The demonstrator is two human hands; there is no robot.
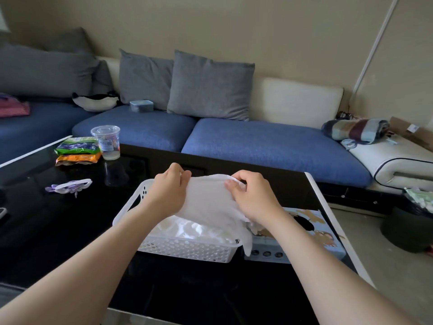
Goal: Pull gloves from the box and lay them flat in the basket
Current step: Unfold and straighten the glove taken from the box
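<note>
A thin translucent white glove point(207, 200) is stretched between my two hands above the white perforated basket point(187, 250). My left hand point(169, 190) pinches its far left edge and my right hand point(251, 195) pinches its far right edge. The glove's near end droops over the basket's right corner. More crumpled clear gloves point(187, 228) lie inside the basket. The glove box point(309, 233), pale blue with cartoon pictures, lies just right of the basket, partly hidden by my right forearm.
The black glossy table point(70, 221) also holds a clear plastic cup point(106, 141), green and orange snack bags point(78, 151) and a purple-white item point(69, 186) at the left. A blue sofa point(269, 146) runs behind. A dark bin point(412, 221) stands on the floor at right.
</note>
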